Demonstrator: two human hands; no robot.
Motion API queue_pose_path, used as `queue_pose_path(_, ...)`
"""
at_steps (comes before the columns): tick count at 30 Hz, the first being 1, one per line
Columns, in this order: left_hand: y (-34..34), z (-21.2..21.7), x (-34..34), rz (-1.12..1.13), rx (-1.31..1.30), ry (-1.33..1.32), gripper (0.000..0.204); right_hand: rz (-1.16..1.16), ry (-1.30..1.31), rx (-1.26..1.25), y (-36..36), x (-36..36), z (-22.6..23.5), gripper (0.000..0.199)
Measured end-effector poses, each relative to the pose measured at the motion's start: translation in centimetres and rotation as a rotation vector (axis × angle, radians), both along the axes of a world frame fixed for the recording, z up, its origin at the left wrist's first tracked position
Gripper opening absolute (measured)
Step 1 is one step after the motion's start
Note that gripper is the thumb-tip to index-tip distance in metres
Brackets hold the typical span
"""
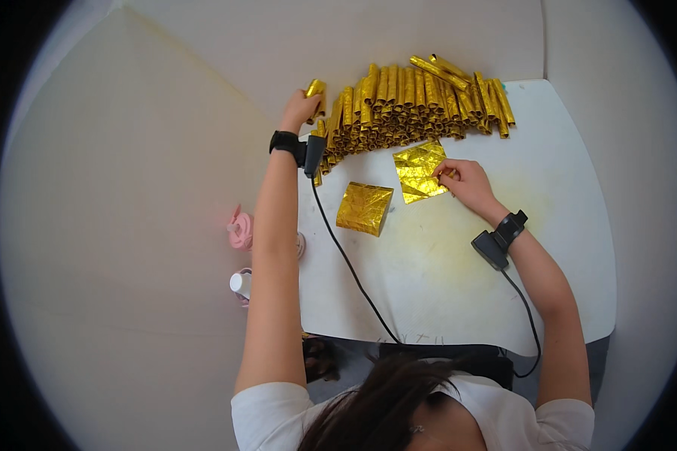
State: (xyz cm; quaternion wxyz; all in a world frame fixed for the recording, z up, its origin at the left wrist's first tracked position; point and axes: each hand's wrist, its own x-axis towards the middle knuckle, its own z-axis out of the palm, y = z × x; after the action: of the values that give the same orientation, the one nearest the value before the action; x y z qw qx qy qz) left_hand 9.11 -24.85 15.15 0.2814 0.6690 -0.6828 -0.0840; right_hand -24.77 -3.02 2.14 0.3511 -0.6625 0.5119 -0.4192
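Observation:
My left hand (301, 109) is closed round a rolled gold foil tube (315, 88) at the left end of a big pile of such tubes (406, 98). My right hand (465, 184) pinches the right edge of a creased gold foil sheet (420, 169), which lies flat just in front of the pile. Nearer to me and further left, a stack of gold foil sheets (364, 209) rests on the white table (459, 286), its edges curling. The fingertips of my left hand are partly hidden behind the tube.
Black straps with small boxes sit on both my wrists, and a cable (346, 259) trails across the table from the left one. Beside my left forearm are a pink object (239, 228) and a white-capped container (241, 283). Pale walls stand close around the table.

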Motion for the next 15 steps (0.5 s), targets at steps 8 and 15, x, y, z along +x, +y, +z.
queue_pose_path(8,-0.5,-0.8,-5.1,-0.085,0.115,-0.258,0.048,0.024,0.003,0.021,0.3,-0.4,-0.5,0.015)
queue_pose_path(15,-0.5,-0.3,-4.5,0.017,0.091,-0.252,0.05,0.022,0.048,-0.009,0.4,-0.4,-0.1,0.016)
